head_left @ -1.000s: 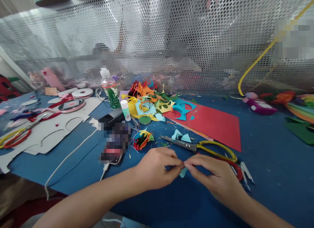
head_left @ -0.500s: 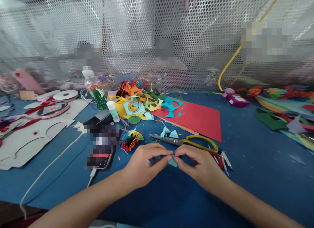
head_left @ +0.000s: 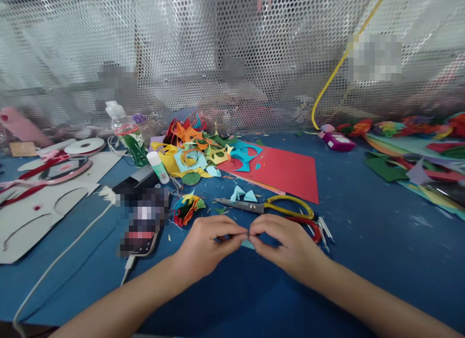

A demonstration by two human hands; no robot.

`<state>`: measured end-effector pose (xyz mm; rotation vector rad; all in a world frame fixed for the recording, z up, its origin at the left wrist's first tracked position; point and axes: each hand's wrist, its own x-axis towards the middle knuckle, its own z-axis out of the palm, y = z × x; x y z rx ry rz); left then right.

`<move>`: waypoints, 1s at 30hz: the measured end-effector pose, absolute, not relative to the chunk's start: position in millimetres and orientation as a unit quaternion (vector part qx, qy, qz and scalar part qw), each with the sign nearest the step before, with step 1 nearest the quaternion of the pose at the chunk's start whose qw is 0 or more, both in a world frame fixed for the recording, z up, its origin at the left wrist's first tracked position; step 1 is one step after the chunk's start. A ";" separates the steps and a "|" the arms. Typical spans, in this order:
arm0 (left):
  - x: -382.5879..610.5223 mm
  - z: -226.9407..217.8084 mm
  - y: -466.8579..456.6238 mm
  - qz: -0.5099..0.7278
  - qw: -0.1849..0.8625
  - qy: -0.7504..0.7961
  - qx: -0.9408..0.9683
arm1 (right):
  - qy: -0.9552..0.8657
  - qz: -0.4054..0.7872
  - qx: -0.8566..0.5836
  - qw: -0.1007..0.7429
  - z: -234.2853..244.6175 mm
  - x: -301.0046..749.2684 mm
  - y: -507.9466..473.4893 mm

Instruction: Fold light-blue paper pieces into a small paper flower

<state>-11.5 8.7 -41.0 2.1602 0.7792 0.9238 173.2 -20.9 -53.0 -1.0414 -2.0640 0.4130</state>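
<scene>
My left hand (head_left: 209,248) and my right hand (head_left: 288,241) meet fingertip to fingertip above the blue table. Between their pinched thumbs and fingers is a small piece of light blue paper (head_left: 247,244), mostly hidden by the fingertips. Just beyond them lie yellow-handled scissors (head_left: 254,207), with folded light blue paper pieces (head_left: 244,194) behind the blades. Close to my right hand are a red-handled tool (head_left: 315,229) and thin white sticks (head_left: 325,228). A multicoloured bunch of folded paper (head_left: 188,208) sits beyond my left hand.
Red paper (head_left: 286,171) and a heap of cut paper scraps (head_left: 189,139) lie farther back. To the left are a phone (head_left: 147,219) on a cable, a glue stick (head_left: 158,167) and a bottle (head_left: 131,142). A perforated metal screen (head_left: 196,47) closes off the back.
The view has turned slightly right, so everything sits farther left. My hands keep their pinch, and less of the light blue paper shows. A small green scrap now shows beyond my left hand.
</scene>
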 end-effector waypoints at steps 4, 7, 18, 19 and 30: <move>-12.1 -39.3 8.0 0.353 0.338 0.299 0.819 | -0.815 0.158 -0.403 0.386 -55.4 174.0 -21.9; -12.9 -36.7 7.5 0.350 0.354 0.300 0.813 | -0.818 0.156 -0.390 0.394 -55.1 174.7 -22.6; -13.9 -34.7 7.0 0.343 0.381 0.355 0.782 | -0.794 0.180 -0.414 0.408 -48.8 170.6 -24.0; -13.8 -35.8 6.9 0.345 0.374 0.354 0.785 | -0.798 0.168 -0.411 0.406 -49.6 171.0 -23.7; -17.4 -38.8 12.2 0.348 0.315 0.241 0.849 | -0.822 0.166 -0.386 0.384 -49.0 171.7 -23.5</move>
